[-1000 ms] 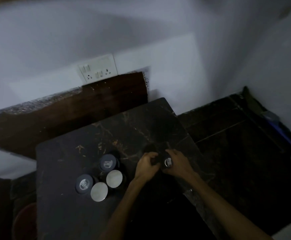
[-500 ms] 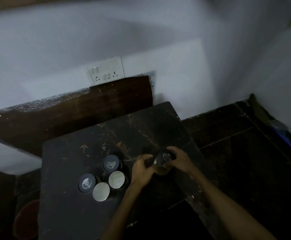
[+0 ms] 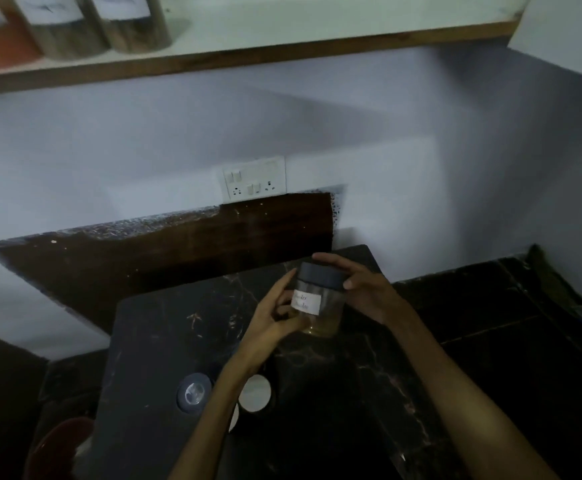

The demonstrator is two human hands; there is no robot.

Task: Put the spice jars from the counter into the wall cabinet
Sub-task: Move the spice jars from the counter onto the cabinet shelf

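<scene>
Lifted off the counter, the spice jar sits between both hands: right hand grips lid, left hand its side.

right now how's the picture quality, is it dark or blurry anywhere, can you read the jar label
Head view: dim overall, the dark counter nearly swallows detail. The shelf jars at top left are smeared by blur. The held jar is sharper, but its white label has handwriting too soft to read. Wide-angle bending tilts the shelf edge.
</scene>
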